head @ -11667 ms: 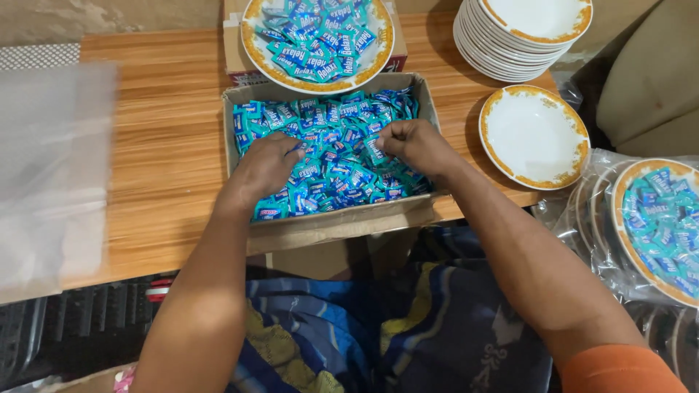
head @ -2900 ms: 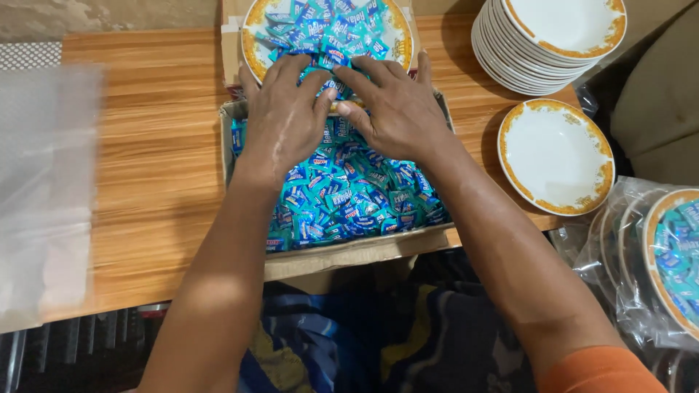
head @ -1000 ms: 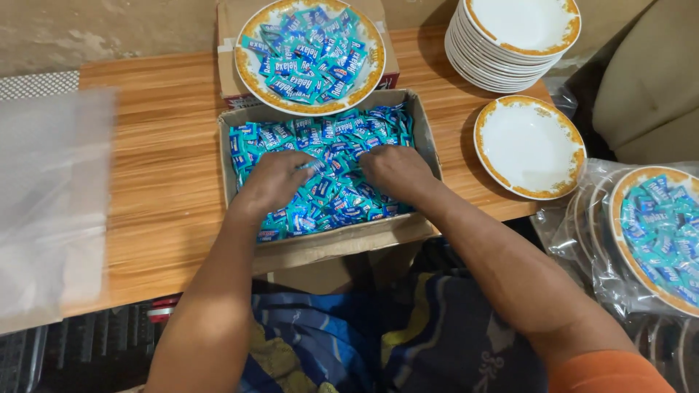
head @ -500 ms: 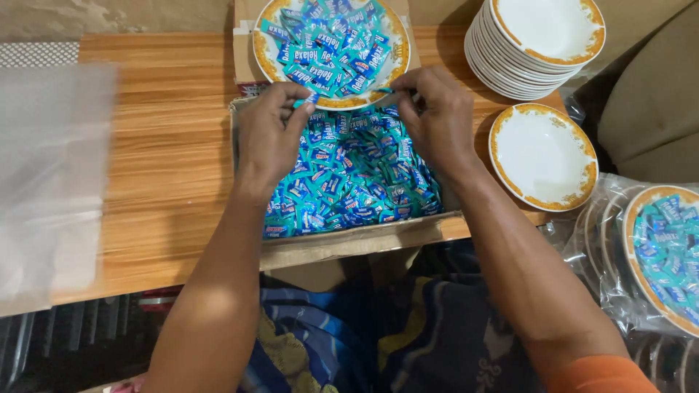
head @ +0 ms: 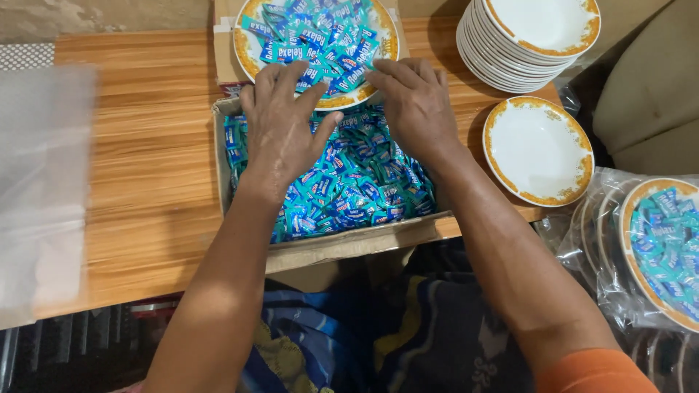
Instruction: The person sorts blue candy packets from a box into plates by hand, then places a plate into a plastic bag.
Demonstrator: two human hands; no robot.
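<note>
A shallow cardboard box [head: 342, 246] full of small blue-green wrapped candies [head: 357, 193] lies on a wooden table [head: 145, 160]. Behind it a gold-rimmed white plate [head: 246, 51] is heaped with the same candies. My left hand [head: 284, 127] rests palm down over the box's far left, fingers spread and reaching onto the plate's near rim. My right hand [head: 415, 102] lies flat beside it, fingertips on the candies at the plate's near edge. Neither hand visibly grips anything.
An empty gold-rimmed plate [head: 537, 149] lies right of the box, and a tall stack of such plates [head: 531, 40] stands behind it. At the right edge, candy-filled plates wrapped in clear plastic [head: 648, 247]. A clear plastic sheet [head: 40, 189] covers the table's left end.
Over the last second both hands moved from inside the box up to the heaped plate's near rim; they now lie flatter against the candy pile.
</note>
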